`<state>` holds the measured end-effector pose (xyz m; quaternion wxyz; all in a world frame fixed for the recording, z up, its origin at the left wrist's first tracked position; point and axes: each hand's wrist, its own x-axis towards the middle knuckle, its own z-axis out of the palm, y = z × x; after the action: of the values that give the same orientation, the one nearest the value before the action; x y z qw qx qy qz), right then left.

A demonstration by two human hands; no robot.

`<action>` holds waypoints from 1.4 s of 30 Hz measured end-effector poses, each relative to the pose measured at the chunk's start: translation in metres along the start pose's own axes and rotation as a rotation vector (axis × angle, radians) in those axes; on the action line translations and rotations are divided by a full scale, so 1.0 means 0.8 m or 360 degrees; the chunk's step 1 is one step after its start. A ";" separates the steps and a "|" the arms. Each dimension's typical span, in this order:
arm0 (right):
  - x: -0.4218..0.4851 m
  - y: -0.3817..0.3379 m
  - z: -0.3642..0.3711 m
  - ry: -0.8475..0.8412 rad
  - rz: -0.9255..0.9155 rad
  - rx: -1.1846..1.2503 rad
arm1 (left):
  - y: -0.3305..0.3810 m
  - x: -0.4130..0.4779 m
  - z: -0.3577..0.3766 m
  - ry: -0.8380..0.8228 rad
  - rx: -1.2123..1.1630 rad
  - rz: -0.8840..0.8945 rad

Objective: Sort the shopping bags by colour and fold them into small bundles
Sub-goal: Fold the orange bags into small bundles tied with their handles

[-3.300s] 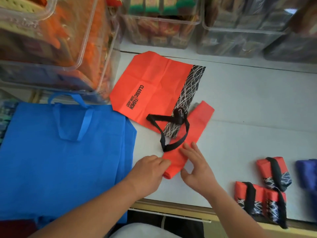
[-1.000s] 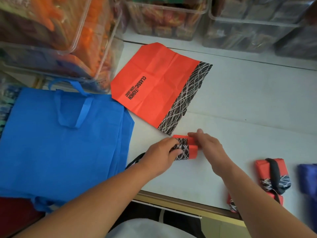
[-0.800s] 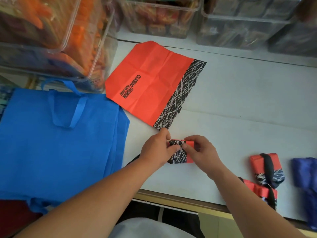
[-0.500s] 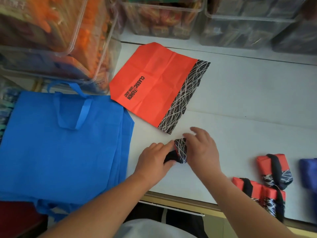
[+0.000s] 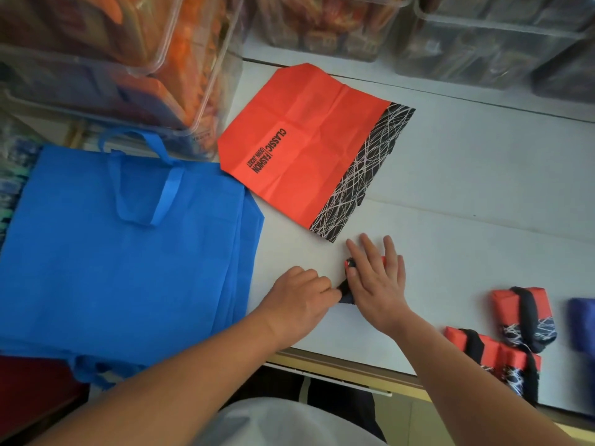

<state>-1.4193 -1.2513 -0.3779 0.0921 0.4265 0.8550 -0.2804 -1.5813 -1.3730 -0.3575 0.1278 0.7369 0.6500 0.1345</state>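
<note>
A small rolled red-and-black bag bundle (image 5: 349, 263) lies on the white table (image 5: 467, 194), mostly hidden under my right hand (image 5: 375, 283), which presses flat on it with straight fingers. My left hand (image 5: 301, 302) pinches the bundle's black strap (image 5: 344, 289) at its left end. A flat red bag (image 5: 306, 146) with a black scribble band lies beyond the hands. A stack of blue bags (image 5: 122, 246) lies flat on the left. Two finished red bundles (image 5: 521, 317) (image 5: 495, 357) wrapped in black straps sit at the right.
Clear plastic bins (image 5: 122, 59) stacked with coloured goods stand at the left and along the back (image 5: 483, 33). A purple bundle (image 5: 581, 320) shows at the right edge. The table's front edge (image 5: 347, 368) runs just below my hands.
The long red strip has been rolled into a small bundle. In the last half second my right hand flattened over it and my left hand drew the black strap out to the left.
</note>
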 end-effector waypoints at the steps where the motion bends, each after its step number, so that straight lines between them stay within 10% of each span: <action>1: 0.000 0.000 -0.001 -0.0014 0.0012 -0.0003 | -0.001 -0.002 -0.010 -0.0044 -0.0082 0.0041; 13: 0.000 -0.003 -0.001 -0.0016 0.0041 -0.0013 | -0.029 -0.022 -0.111 -0.1009 -0.0420 -0.0349; 30: -0.006 -0.023 -0.008 0.0024 0.0093 0.0079 | -0.031 -0.002 -0.090 0.0261 -0.2025 -0.1852; 37: -0.010 -0.014 0.017 0.0318 0.0118 -0.0241 | -0.029 0.012 -0.036 0.0208 -0.1760 -0.2203; 42: -0.015 0.018 0.004 0.0355 0.0255 -0.0282 | -0.026 0.026 -0.017 0.0144 -0.1233 -0.1797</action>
<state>-1.4010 -1.2543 -0.3819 0.0558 0.5120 0.8445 -0.1466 -1.6029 -1.3496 -0.3521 0.4053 0.1799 0.8444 0.3006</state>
